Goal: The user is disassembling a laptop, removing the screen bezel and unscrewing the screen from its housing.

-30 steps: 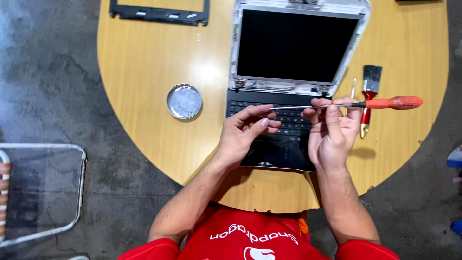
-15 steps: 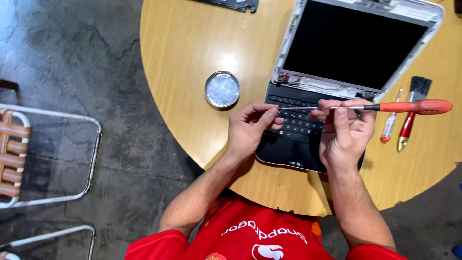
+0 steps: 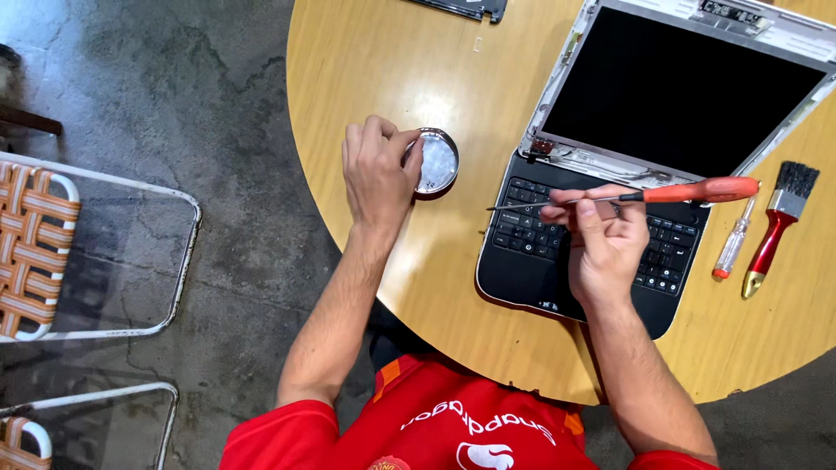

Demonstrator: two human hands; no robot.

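Observation:
A black laptop [image 3: 601,261] lies open on the round wooden table [image 3: 435,287], its screen bezel removed. My right hand [image 3: 601,239] hovers over the keyboard and holds an orange-handled screwdriver [image 3: 688,191] level, tip pointing left. My left hand [image 3: 376,170] is at the small round metal dish [image 3: 438,163] left of the laptop, fingertips over its rim. Whether those fingers pinch anything is hidden.
A second small screwdriver [image 3: 733,244] and a red-handled brush [image 3: 778,222] lie right of the laptop. A black bezel piece [image 3: 461,7] sits at the table's far edge. Metal-framed woven chairs [image 3: 52,252] stand on the concrete floor to the left.
My left hand has left the laptop keyboard and moved left to the metal dish. The right hand keeps the screwdriver over the keys. The view has shifted left.

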